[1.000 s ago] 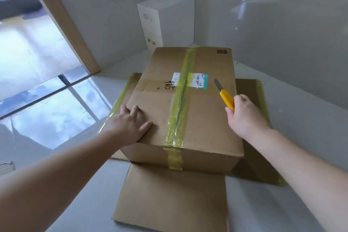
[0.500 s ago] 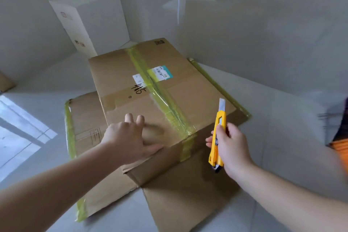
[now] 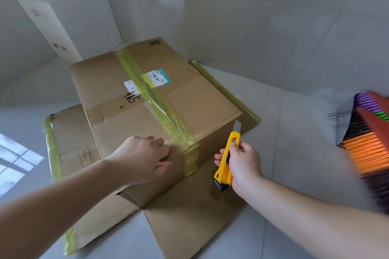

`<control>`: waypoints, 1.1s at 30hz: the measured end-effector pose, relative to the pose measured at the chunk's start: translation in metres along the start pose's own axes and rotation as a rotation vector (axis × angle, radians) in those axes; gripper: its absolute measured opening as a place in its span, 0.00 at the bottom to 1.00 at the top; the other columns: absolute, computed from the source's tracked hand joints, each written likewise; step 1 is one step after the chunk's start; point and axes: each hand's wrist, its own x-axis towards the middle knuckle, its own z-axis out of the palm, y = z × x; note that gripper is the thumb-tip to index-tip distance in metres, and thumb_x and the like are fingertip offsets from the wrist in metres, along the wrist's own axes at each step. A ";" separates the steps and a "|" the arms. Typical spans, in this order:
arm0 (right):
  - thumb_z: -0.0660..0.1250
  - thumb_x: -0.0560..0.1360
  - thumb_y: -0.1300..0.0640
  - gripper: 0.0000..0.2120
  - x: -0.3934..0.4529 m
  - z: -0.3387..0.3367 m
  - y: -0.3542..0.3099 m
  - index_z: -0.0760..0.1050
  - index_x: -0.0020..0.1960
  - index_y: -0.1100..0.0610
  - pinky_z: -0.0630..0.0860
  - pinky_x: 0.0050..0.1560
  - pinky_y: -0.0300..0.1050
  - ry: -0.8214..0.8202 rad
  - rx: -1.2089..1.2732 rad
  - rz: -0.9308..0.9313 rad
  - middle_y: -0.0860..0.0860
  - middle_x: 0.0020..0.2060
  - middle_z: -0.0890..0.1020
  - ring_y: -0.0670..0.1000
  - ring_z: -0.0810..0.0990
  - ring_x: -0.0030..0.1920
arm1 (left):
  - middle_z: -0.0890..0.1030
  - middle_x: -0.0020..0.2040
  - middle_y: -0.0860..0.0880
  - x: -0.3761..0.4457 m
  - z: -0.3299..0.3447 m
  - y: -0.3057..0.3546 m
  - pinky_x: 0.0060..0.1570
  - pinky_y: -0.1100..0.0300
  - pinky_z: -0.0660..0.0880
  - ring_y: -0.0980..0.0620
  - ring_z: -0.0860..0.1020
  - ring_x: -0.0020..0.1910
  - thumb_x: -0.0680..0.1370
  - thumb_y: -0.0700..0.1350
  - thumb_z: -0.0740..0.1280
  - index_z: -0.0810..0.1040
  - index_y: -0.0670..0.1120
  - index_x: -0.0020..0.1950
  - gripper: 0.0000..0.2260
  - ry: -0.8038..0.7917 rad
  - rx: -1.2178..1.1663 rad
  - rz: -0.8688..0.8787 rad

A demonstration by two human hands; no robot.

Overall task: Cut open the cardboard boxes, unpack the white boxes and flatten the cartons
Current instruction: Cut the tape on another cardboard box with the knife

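Observation:
A sealed brown cardboard box (image 3: 189, 99) stands in the middle of the floor, closed along its top with yellowish tape and bearing a shipping label. It sits on a flattened carton (image 3: 189, 223). My left hand (image 3: 145, 157) rests on the box's near top edge, fingers curled over the corner. My right hand (image 3: 242, 166) grips a yellow utility knife (image 3: 227, 160) with its blade out, pointing up beside the box's near right corner. Stacked white boxes (image 3: 71, 19) stand in the far left corner.
Grey tiled walls close in behind and to the right. A broom head with orange, purple and green bristles (image 3: 368, 139) leans at the right edge. Bright window light falls on the floor at the left (image 3: 16, 164).
The view has swung right and closer to the box. My right hand with the knife has moved from above the box down to its near right corner. My left hand stays on the near edge.

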 end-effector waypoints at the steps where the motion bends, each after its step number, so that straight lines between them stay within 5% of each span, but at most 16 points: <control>1: 0.58 0.81 0.58 0.11 0.001 0.000 0.000 0.70 0.63 0.57 0.79 0.30 0.44 -0.007 0.004 0.007 0.57 0.41 0.82 0.52 0.84 0.31 | 0.72 0.40 0.54 0.000 0.000 0.000 0.35 0.59 0.68 0.51 0.74 0.41 0.78 0.61 0.53 0.73 0.51 0.44 0.17 0.007 -0.005 0.005; 11: 0.59 0.81 0.57 0.16 -0.005 0.003 0.003 0.67 0.68 0.56 0.80 0.32 0.45 -0.092 -0.049 0.004 0.56 0.43 0.82 0.51 0.84 0.33 | 0.73 0.40 0.55 -0.003 0.000 0.000 0.36 0.60 0.67 0.53 0.73 0.41 0.78 0.61 0.53 0.72 0.52 0.44 0.17 0.015 -0.026 -0.009; 22: 0.59 0.81 0.56 0.11 -0.020 0.000 0.012 0.72 0.62 0.54 0.79 0.30 0.42 -0.203 -0.215 -0.045 0.53 0.41 0.83 0.49 0.84 0.34 | 0.71 0.35 0.57 -0.007 -0.007 -0.013 0.32 0.62 0.69 0.56 0.71 0.34 0.75 0.63 0.59 0.73 0.54 0.39 0.15 0.094 -0.173 -0.003; 27: 0.59 0.81 0.55 0.04 -0.023 0.000 0.009 0.73 0.51 0.50 0.78 0.30 0.40 -0.228 -0.285 -0.100 0.51 0.40 0.83 0.48 0.84 0.32 | 0.73 0.33 0.53 -0.016 -0.004 -0.007 0.26 0.60 0.71 0.51 0.73 0.30 0.75 0.52 0.64 0.73 0.48 0.36 0.10 0.105 -0.150 0.130; 33: 0.60 0.81 0.55 0.11 -0.038 0.000 0.013 0.71 0.41 0.44 0.76 0.27 0.38 -0.309 -0.368 -0.116 0.51 0.38 0.82 0.47 0.82 0.30 | 0.75 0.32 0.49 -0.013 -0.002 -0.004 0.25 0.58 0.74 0.48 0.72 0.28 0.73 0.43 0.62 0.73 0.44 0.34 0.08 0.143 -0.219 0.221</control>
